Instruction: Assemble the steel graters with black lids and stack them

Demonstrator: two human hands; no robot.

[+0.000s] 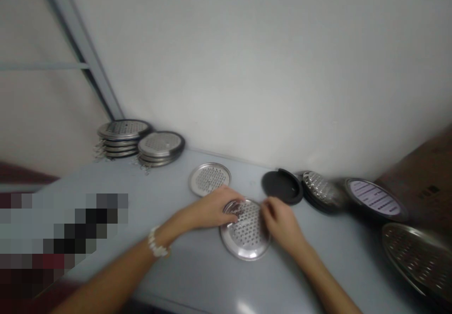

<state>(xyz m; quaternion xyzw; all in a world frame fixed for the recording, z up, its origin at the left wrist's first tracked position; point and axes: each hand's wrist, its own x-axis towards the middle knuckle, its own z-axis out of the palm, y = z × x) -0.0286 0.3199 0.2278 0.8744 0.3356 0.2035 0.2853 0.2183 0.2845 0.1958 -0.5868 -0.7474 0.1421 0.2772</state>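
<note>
In front of me is a round metal grater disc [250, 231] with rows of raised holes, near the middle of the grey table. My left hand [219, 208] grips its far left rim, thumb lying over the top face. At the right rim, my right hand [281, 220] is closed with curled fingers pinching the edge; its fingertips are partly hidden. Just behind my left hand lies another round grater disc [209, 178]. A round black tray-like base [281, 187] lies beyond my right hand.
Two stacks of grater discs in dark holders, a taller stack [124, 137] and a shorter stack [160, 148], stand at the back left. Along the right lie a tilted grater disc [321, 188], a disc with a pale slotted face [376, 197] and a large grater disc [420, 257] beside a cardboard box [423, 173].
</note>
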